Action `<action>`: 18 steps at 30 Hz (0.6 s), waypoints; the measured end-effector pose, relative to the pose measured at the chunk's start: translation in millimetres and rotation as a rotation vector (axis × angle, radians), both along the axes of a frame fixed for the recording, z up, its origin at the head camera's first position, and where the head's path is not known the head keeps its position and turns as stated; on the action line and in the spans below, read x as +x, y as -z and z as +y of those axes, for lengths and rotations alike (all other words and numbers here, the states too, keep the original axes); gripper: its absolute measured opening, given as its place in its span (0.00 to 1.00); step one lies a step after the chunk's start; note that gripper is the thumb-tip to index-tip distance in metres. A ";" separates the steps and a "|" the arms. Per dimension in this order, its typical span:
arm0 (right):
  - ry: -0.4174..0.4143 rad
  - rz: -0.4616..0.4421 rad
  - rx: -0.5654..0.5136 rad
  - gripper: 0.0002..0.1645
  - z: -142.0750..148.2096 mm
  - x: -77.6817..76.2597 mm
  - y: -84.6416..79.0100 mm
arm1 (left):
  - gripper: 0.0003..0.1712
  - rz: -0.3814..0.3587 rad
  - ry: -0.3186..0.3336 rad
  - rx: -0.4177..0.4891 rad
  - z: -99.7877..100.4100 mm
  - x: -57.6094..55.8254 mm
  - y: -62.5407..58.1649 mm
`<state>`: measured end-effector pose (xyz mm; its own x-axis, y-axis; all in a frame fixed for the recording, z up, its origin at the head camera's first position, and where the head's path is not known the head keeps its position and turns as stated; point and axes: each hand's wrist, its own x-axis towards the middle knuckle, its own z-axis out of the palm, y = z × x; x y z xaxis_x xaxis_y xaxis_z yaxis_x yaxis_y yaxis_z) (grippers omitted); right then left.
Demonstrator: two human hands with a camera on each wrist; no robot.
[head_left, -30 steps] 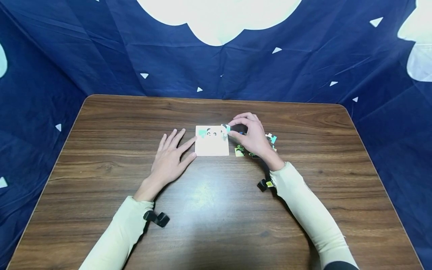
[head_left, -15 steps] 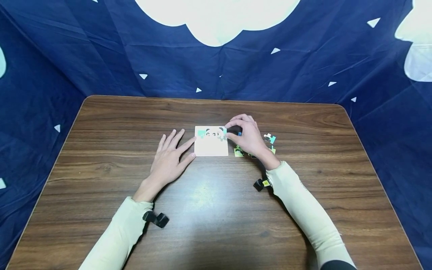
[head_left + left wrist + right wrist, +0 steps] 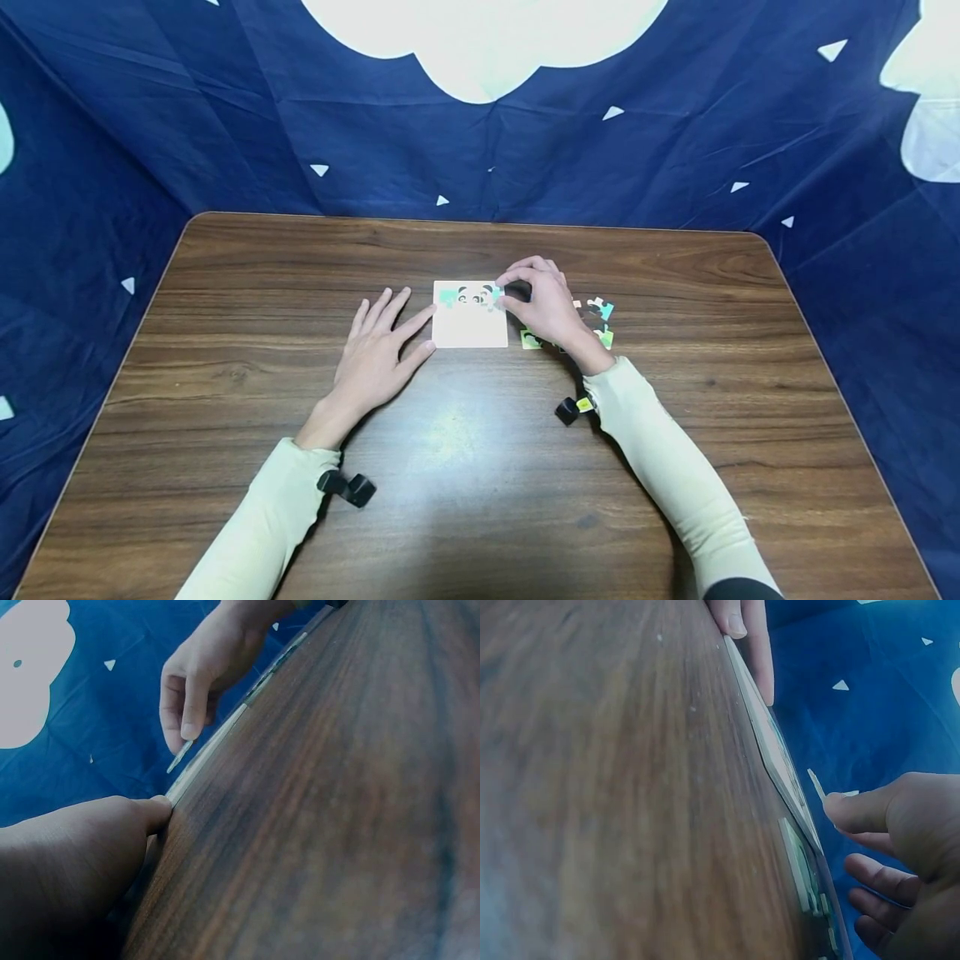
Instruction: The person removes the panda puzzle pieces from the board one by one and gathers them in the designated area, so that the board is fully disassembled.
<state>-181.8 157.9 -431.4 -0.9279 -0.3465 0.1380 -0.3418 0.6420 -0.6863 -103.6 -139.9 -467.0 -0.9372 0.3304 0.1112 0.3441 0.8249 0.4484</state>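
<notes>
A white puzzle board (image 3: 471, 333) lies on the wooden table, with panda-face and teal pieces (image 3: 447, 296) along its upper part. My left hand (image 3: 375, 354) rests on the table at the left of the board, fingers spread; its thumb and index fingertip are right at the board's left edge. Above the board's upper right corner, my right hand (image 3: 546, 307) pinches a jigsaw piece (image 3: 180, 756) between thumb and index finger. The right wrist view shows this thin piece (image 3: 816, 782) tilted above the board, the other fingers loosely curled.
Several loose jigsaw pieces lie right of the board, among them a white and teal one (image 3: 601, 307) and a green one (image 3: 531, 340). My right hand and wrist partly cover this group. A blue cloth (image 3: 480, 158) with white shapes stands behind the table.
My right hand has shifted slightly left and toward me, carrying the jigsaw piece further over the board's upper right part. My left hand has stayed in place.
</notes>
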 end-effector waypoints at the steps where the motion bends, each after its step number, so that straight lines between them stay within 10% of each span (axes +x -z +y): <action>1: 0.003 0.002 0.003 0.14 -0.1 -0.4 0.4 | 0.36 0.001 0.001 0.000 0.1 0.0 0.1; 18: 0.021 -0.020 0.020 0.15 -1.1 -4.0 5.8 | 0.36 0.009 0.003 0.007 1.3 -0.2 -0.9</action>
<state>-185.8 156.8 -437.2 -0.9374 -0.3295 0.1128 -0.3146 0.6624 -0.6799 -103.8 -138.6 -466.2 -0.9352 0.3324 0.1220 0.3506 0.8207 0.4511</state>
